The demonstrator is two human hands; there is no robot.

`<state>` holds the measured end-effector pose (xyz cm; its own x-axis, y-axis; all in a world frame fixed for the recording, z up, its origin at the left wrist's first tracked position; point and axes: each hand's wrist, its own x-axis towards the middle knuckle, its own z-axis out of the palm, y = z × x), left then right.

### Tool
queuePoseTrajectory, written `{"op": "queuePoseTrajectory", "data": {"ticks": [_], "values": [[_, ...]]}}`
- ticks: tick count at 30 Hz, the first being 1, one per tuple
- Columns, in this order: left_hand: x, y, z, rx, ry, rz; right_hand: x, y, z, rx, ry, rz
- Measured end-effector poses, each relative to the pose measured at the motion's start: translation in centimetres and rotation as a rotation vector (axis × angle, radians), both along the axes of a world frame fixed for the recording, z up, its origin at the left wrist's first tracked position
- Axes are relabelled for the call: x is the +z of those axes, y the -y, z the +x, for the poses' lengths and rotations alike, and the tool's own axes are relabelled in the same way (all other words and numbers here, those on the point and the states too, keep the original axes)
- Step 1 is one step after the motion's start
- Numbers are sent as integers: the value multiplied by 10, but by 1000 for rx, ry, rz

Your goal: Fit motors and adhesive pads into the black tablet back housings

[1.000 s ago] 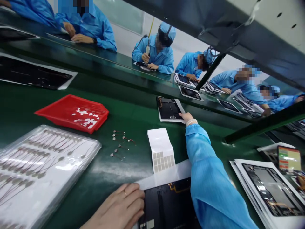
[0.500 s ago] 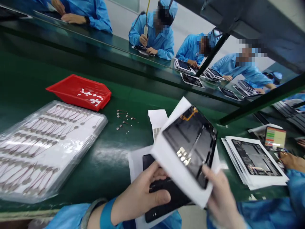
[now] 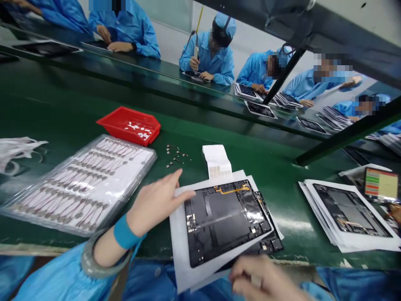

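Left hand: the left hand [image 3: 153, 205] reaches forward from a blue sleeve, palm down and fingers loosely apart, with the longest finger lying across the upper left corner of the white sheet [image 3: 179, 234]. It is flat and open, clamped on nothing. A blue wristband [image 3: 123, 232] and a pale bangle [image 3: 94, 259] circle the wrist.

Right hand: the right hand [image 3: 261, 280] sits at the bottom of the view, its fingers [image 3: 247, 274] curled at the near edge of the white sheet. They touch the paper, but whether they pinch it cannot be told.

Tablet panel: a black tablet back panel [image 3: 227, 221] with a gold flex cable [image 3: 230, 190] lies flat on the white sheet, between the hands.

Beneath it: a second black panel [image 3: 269, 244] shows at the right edge, partly covered, with white paper [image 3: 244, 177] under it.

Bench: on the green workbench [image 3: 282, 167] are a label strip with grey pads [image 3: 216, 161], small wired metal discs [image 3: 175, 155], a red tray [image 3: 128, 125], a clear tray of wired discs [image 3: 78, 184], and a stack of panels on white sheets [image 3: 347, 213].

Room: co-workers [image 3: 213, 56] in blue gowns and caps sit along the facing bench [image 3: 150, 71].
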<state>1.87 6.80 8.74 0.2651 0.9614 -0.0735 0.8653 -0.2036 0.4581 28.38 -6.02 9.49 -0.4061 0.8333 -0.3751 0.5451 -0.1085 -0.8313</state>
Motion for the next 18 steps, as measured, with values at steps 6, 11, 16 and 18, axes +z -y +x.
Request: {"op": "queuePoseTrajectory", "data": {"ticks": [6, 11, 16, 18], "values": [[7, -49, 56, -198, -78, 210, 12, -121, 14, -63, 368, 613], [-22, -85, 92, -129, -41, 86, -15, -195, 5, 52, 721, 891], [-40, -93, 90, -134, 74, -28, -32, -208, -2, 141, 760, 905], [-43, -93, 89, -125, 100, -51, -33, -206, -3, 152, 772, 910]]}}
